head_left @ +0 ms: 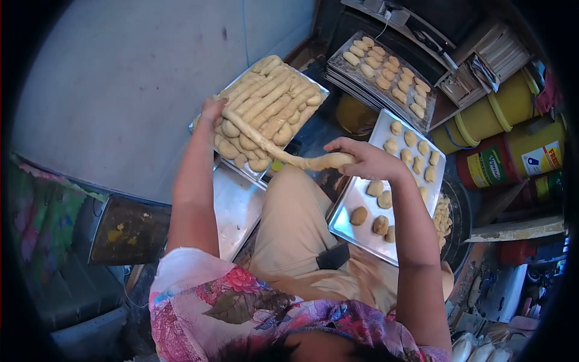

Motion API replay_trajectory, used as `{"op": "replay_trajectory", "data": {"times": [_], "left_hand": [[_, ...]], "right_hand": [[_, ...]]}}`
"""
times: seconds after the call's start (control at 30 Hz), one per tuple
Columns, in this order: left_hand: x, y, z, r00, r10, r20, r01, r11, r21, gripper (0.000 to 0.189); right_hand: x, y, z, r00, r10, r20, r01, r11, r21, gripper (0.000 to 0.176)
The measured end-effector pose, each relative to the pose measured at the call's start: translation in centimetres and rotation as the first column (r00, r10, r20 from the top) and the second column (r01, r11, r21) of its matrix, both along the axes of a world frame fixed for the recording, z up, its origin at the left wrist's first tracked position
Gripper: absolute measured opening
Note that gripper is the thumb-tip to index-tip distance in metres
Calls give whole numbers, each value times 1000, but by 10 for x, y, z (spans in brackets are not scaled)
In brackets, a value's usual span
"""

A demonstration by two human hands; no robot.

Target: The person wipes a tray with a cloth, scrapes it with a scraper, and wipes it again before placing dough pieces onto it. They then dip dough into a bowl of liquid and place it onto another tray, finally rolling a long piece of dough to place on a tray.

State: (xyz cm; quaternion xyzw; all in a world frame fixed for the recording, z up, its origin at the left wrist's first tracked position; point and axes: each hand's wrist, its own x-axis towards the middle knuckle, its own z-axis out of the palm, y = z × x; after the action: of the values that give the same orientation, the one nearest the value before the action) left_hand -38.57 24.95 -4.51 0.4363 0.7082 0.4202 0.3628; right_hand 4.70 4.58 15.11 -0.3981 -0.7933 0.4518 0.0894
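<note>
A long rope of dough point(265, 143) stretches between my two hands, above my knee and the near edge of the left tray. My left hand point(213, 109) is closed at its far left end, fingers partly hidden. Around its thicker right end, my right hand point(369, 159) curls with thumb and fingers. Beneath the rope, a metal tray point(322, 90) bears several dough ropes point(271, 99) laid side by side, with rounder lumps at its near side. Below my right hand lies a silver tray point(345, 218) with small dough pieces point(358, 215) spaced apart.
Stacked trays point(422, 123) at the back hold more dough pieces. A dark round container point(461, 220) of small dough lumps stands at right. Yellow buckets point(506, 108) and a red labelled bucket point(485, 163) line the right side. Another metal tray point(232, 202) lies by my left knee.
</note>
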Motion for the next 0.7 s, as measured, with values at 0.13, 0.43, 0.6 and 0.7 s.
{"op": "replay_trajectory", "data": {"times": [0.13, 0.43, 0.6, 0.7], "left_hand": [[66, -81, 70, 982, -184, 52, 157, 931, 331, 65], [41, -45, 85, 850, -292, 437, 238, 955, 174, 38], [-17, 6, 22, 995, -95, -38, 99, 985, 140, 43], [-17, -1, 24, 981, -126, 148, 99, 979, 176, 41]], "right_hand": [[-43, 56, -4, 987, 147, 65, -152, 986, 74, 52], [-192, 131, -87, 925, -312, -217, 369, 876, 311, 82], [-203, 101, -158, 902, -392, -178, 430, 849, 308, 62], [-185, 106, -168, 799, -516, -308, 546, 838, 13, 50]]}}
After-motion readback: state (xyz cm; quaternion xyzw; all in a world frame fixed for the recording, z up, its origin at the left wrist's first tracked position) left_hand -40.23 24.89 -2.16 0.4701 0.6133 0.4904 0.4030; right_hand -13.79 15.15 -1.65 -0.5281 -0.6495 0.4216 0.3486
